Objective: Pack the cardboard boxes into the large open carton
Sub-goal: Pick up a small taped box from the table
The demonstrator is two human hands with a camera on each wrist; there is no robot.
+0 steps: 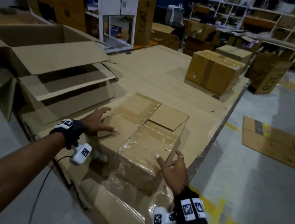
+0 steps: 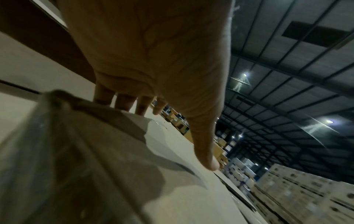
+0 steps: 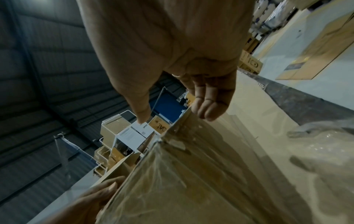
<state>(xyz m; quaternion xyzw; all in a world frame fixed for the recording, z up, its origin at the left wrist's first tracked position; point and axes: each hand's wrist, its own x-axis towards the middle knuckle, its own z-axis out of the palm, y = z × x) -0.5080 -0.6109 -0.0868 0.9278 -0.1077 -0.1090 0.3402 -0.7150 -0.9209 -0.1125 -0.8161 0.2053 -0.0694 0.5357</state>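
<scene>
A brown, tape-wrapped rectangular cardboard box (image 1: 145, 131) lies near the 6 o'clock edge of the cardboard-covered surface (image 1: 150, 69). The left hand (image 1: 97, 121) rests on the box's 9 o'clock top edge, its grip wide open — fingers (image 2: 122, 104) spread straight over the edge, thumb laid flat on the lid. The right hand (image 1: 174, 168) sits at the box's 4 o'clock corner, grip likewise open and holding nothing, fingers (image 3: 210, 106) relaxed just beside the taped side; whether they touch it I cannot tell. The large open brown carton (image 1: 40, 57) stands at 10 o'clock, flaps splayed. A second sealed brown box (image 1: 212, 72) sits well apart at 1 o'clock.
</scene>
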